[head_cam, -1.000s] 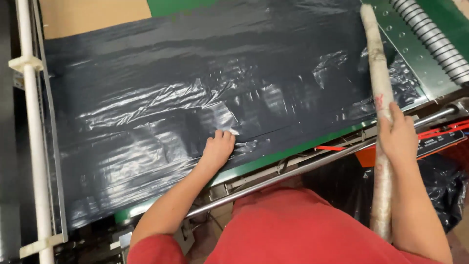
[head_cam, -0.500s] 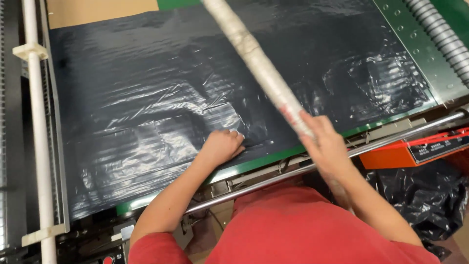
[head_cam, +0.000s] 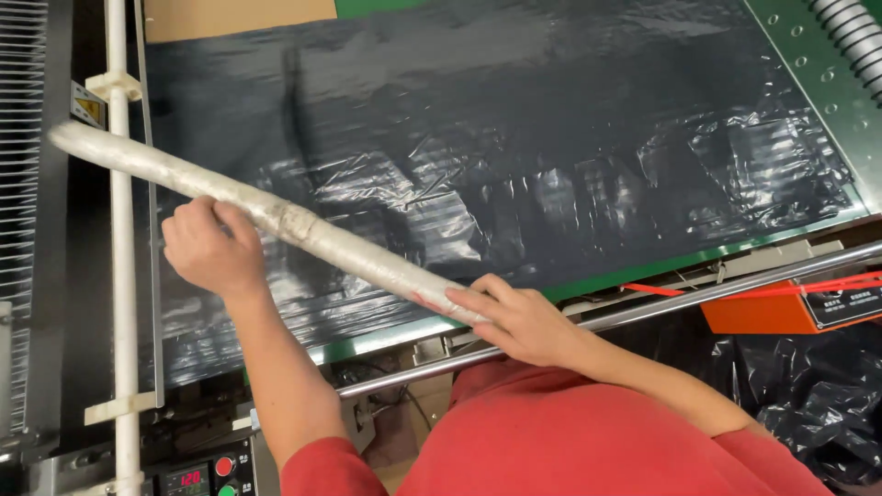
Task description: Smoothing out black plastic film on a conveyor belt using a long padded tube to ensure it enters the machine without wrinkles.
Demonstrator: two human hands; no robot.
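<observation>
I hold a long white wrapped roller tube (head_cam: pixel 276 220) in both hands, laid diagonally across the near-left part of the black plastic film (head_cam: pixel 514 156) spread on the green machine bed (head_cam: pixel 808 73). My left hand (head_cam: pixel 213 250) grips the tube near its middle, fingers curled over the top and pressed together. My right hand (head_cam: pixel 522 320) takes the near end, fingers extended along the tube, thumb hidden beneath. The far end reaches past the white side rail (head_cam: pixel 118 276)

Step in hand, by my judgement: positioning the tube over the film. The next move calls for squaring the tube to the film edge and keeping even pressure at both hands

Materials: the film is thin, glossy and creased, so likely to slip and cling. The tube is rigid and cylindrical, with a wrinkled translucent wrap. A steel bar (head_cam: pixel 643 308) runs along the front edge, smooth and round
</observation>
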